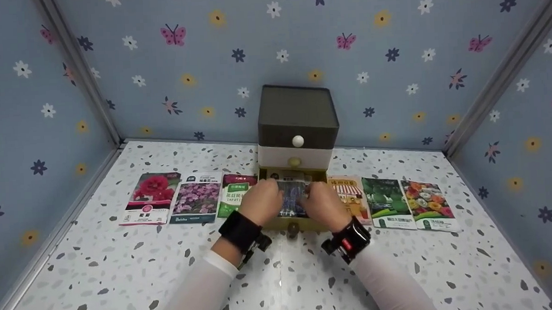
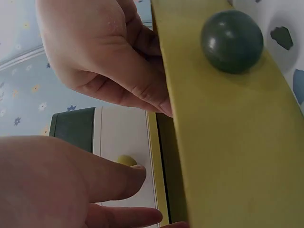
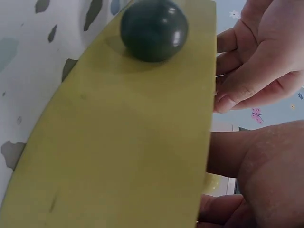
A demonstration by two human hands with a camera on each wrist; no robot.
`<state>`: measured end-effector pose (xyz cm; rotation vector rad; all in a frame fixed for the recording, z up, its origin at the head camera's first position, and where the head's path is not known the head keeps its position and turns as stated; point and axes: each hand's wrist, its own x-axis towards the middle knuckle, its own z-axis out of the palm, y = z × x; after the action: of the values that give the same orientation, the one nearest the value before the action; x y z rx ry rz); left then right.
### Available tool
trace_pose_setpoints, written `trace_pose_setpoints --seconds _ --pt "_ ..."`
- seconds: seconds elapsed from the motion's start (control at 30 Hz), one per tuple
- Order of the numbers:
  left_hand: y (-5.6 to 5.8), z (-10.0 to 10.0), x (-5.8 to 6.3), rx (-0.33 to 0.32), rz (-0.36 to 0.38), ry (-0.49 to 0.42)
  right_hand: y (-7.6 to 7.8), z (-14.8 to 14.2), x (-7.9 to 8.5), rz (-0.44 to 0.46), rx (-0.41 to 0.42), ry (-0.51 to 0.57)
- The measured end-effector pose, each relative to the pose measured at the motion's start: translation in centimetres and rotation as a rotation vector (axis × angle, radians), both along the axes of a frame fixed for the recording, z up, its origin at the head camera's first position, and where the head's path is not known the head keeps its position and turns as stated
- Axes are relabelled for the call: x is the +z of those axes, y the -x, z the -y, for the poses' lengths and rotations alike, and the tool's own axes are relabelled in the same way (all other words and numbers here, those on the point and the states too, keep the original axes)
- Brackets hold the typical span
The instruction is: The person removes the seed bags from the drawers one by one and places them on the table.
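A small drawer box (image 1: 297, 110) stands against the back wall, its yellow-green bottom drawer (image 1: 302, 223) pulled out. Inside lies a seed packet (image 1: 293, 198) with a dark purple-blue picture. My left hand (image 1: 261, 202) is bent over the packet's left side. In the left wrist view its thumb (image 2: 128, 178) stays apart from the fingers, with nothing visible between them. At the packet's right side is my right hand (image 1: 327, 206), fingers curled, thumb over the packet. The drawer front (image 3: 123, 133) hides its fingertips, so a pinch cannot be confirmed.
Left of the drawer lie three seed packets: red flower (image 1: 150, 197), pink flowers (image 1: 196, 200), and green-and-maroon (image 1: 233, 194). To the right are an orange packet (image 1: 352, 196), a green one (image 1: 390, 201) and a mixed-flower one (image 1: 431, 204). Patterned walls surround the speckled table (image 1: 282, 290).
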<state>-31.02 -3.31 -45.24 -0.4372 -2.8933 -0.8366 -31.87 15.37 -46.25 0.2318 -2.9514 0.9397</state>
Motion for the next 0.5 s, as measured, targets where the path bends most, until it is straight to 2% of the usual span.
trace_pose_setpoints --seconds 0.17,0.37,0.5 --pt "-0.40 -0.04 -0.26 -0.030 -0.009 0.034 -0.09 0.15 -0.54 0.035 -0.025 -0.032" --pt "-0.71 -0.41 -0.39 -0.055 -0.015 0.093 -0.14 0.24 -0.92 -0.002 -0.015 -0.073" --pt "-0.77 -0.88 -0.71 -0.056 0.019 0.166 -0.24 0.19 -1.08 -0.009 0.003 -0.099"
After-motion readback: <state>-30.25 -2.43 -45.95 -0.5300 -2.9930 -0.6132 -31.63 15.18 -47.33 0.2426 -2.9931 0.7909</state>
